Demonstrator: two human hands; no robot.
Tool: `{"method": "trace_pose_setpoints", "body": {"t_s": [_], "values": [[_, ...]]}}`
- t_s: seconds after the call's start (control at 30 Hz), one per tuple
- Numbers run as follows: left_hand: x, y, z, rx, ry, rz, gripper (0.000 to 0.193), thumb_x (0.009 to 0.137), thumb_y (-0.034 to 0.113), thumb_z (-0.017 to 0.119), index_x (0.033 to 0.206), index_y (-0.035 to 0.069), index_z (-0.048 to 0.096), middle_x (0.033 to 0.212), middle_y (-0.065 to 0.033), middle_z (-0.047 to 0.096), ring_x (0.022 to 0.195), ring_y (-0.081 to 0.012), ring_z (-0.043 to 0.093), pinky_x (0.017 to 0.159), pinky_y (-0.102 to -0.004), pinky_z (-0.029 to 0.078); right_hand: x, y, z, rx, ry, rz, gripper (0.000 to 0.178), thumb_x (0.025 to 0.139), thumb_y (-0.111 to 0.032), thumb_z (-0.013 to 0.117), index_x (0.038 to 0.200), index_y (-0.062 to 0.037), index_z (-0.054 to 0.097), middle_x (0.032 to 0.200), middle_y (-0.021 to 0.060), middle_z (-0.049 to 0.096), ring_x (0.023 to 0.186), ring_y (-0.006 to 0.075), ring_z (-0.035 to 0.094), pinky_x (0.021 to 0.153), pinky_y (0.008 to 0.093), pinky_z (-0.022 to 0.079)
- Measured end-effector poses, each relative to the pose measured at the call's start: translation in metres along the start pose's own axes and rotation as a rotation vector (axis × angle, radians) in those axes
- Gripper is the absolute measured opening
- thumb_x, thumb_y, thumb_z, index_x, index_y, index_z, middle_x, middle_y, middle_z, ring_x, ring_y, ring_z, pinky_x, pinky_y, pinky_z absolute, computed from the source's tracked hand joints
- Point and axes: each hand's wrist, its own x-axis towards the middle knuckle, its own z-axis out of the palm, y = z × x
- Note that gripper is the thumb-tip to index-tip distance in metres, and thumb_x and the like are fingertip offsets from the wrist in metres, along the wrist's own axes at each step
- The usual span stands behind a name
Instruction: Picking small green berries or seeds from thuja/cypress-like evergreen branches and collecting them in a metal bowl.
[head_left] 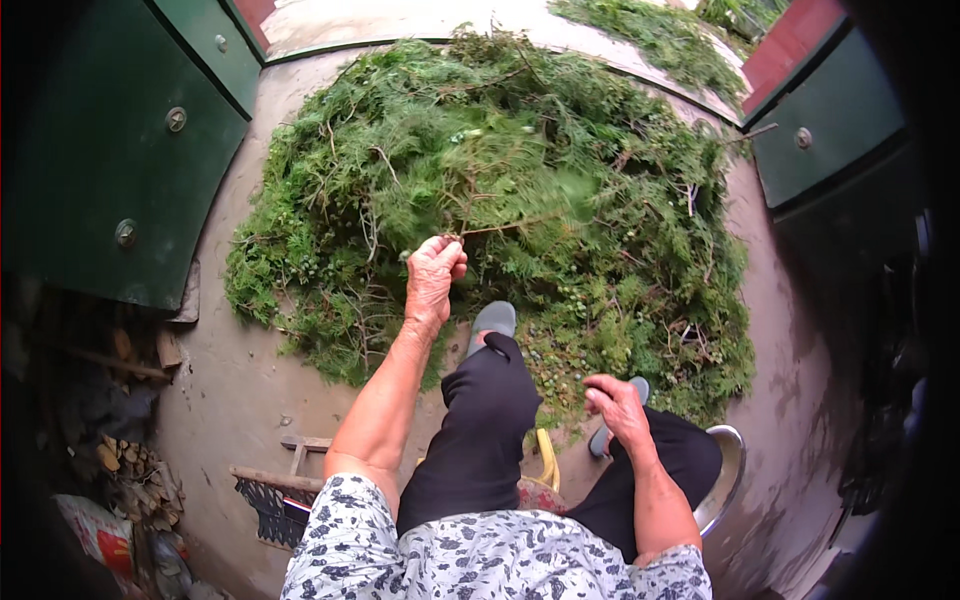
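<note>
A leafy evergreen branch point(505, 190) is pinched at its woody stem by my left hand point(434, 278). Its green sprays fan out ahead, blurred by motion, over a large pile of cut evergreen branches point(640, 290). My right hand point(618, 408) hovers above my right knee, near the pile's close edge. Its fingers are curled in, and whatever they may hold is hidden. Small bluish-green cones point(560, 375) dot the foliage between my feet.
A metal basin point(728, 480) stands beside my right leg. Green metal doors point(120, 150) flank the pile. At the left are a small wooden stool point(280, 490) and stacked firewood point(140, 485). More cut branches point(660, 45) lie beyond the threshold.
</note>
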Motion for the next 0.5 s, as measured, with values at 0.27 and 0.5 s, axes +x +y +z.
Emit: {"method": "trace_pose_setpoints", "body": {"t_s": [0.27, 0.5], "values": [[-0.102, 0.027, 0.071, -0.058, -0.291, -0.044, 0.011, 0.084, 0.008, 0.058, 0.092, 0.001, 0.056, 0.076, -0.0022, 0.057, 0.064, -0.008, 0.054, 0.058, -0.0195, 0.046, -0.005, -0.07, 0.024, 0.486, 0.15, -0.22, 0.036, 0.084, -0.019, 0.057, 0.111, 0.0037, 0.054, 0.096, 0.0078, 0.061, 0.082, 0.0116, 0.053, 0.072, 0.0243, 0.042], [-0.21, 0.017, 0.116, -0.061, -0.486, -0.236, 0.012, 0.086, 0.009, 0.055, 0.093, -0.001, 0.052, 0.076, -0.0032, 0.054, 0.064, -0.0095, 0.052, 0.059, -0.0203, 0.045, -0.051, -0.077, -0.009, 1.299, 0.188, -0.441, 0.035, 0.08, -0.016, 0.065, 0.111, -0.0043, 0.055, 0.097, 0.006, 0.062, 0.091, 0.016, 0.058, 0.079, 0.0302, 0.046]]}}
